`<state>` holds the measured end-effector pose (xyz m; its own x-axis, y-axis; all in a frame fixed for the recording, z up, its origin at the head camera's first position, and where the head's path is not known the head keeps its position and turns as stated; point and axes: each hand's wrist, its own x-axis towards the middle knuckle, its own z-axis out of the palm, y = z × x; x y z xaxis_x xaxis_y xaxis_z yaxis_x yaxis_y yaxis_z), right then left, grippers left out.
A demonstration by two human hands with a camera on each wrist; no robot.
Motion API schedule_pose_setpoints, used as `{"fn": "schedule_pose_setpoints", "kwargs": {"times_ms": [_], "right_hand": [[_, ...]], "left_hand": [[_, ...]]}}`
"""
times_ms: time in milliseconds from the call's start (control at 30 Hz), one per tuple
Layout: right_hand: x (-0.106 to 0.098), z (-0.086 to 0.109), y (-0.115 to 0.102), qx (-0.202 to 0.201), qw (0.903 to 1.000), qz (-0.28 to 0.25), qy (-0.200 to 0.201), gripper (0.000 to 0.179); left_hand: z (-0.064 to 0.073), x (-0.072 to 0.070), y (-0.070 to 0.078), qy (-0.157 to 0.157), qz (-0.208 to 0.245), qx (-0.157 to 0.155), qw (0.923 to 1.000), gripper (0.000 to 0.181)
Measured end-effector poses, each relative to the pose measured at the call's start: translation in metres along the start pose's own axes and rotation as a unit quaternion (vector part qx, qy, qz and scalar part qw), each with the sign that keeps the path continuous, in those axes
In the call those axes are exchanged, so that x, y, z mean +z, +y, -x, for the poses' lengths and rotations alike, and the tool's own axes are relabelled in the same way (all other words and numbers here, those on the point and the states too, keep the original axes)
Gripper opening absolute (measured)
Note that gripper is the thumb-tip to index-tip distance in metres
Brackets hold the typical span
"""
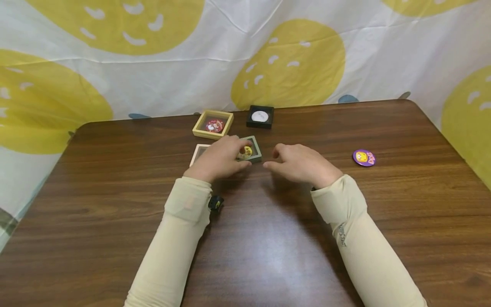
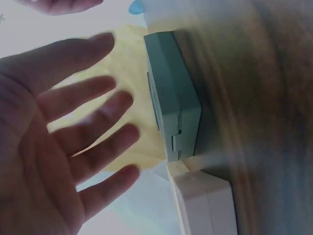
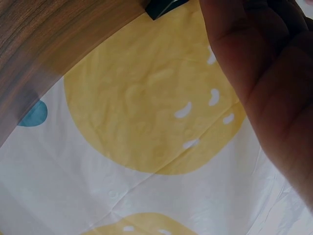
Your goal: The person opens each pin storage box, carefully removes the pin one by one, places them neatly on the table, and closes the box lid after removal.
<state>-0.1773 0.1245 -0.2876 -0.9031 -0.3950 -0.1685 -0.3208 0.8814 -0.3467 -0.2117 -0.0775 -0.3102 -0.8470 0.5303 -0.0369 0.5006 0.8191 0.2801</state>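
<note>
My left hand (image 1: 218, 160) hovers over a small green display case (image 1: 257, 150), which has a round yellow badge (image 1: 247, 152) showing through or on its top. In the left wrist view the fingers are spread beside the green case, apart from it. A pale pink case (image 2: 208, 203) adjoins it, mostly covered by my left hand in the head view. Just right of the green case is my right hand (image 1: 303, 163), its fingers loosely bent with nothing seen in them. The right wrist view cuts off its fingertips.
Behind stand a yellow case (image 1: 197, 129) with a red badge (image 1: 215, 125) and a black case (image 1: 258, 125) with a white disc (image 1: 260, 116). A purple badge (image 1: 364, 157) lies to the right on the brown table (image 1: 422, 192). A patterned cloth (image 1: 192, 81) hangs behind.
</note>
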Motion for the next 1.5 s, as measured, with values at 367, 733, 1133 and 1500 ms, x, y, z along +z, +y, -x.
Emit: {"fn": "schedule_pose_setpoints", "kwargs": {"times_ms": [367,733,1133,1500], "right_hand": [[0.000,0.001,0.000,0.003,1.0000,-0.001,-0.003,0.048],[0.001,0.001,0.001,0.001,0.9999,-0.002,-0.010,0.046],[0.001,0.001,0.000,-0.005,0.9999,-0.007,-0.008,0.047],[0.003,-0.001,0.002,0.010,0.9998,0.013,0.013,0.035]], "left_hand": [[0.001,0.004,0.002,-0.093,-0.031,-0.007,0.9951,0.056],[0.002,0.002,0.012,-0.062,0.000,0.020,0.9979,0.071],[0.000,0.009,0.015,-0.097,-0.023,0.010,0.9950,0.091],[-0.001,0.008,0.016,0.004,-0.021,0.091,0.9956,0.082]]}}
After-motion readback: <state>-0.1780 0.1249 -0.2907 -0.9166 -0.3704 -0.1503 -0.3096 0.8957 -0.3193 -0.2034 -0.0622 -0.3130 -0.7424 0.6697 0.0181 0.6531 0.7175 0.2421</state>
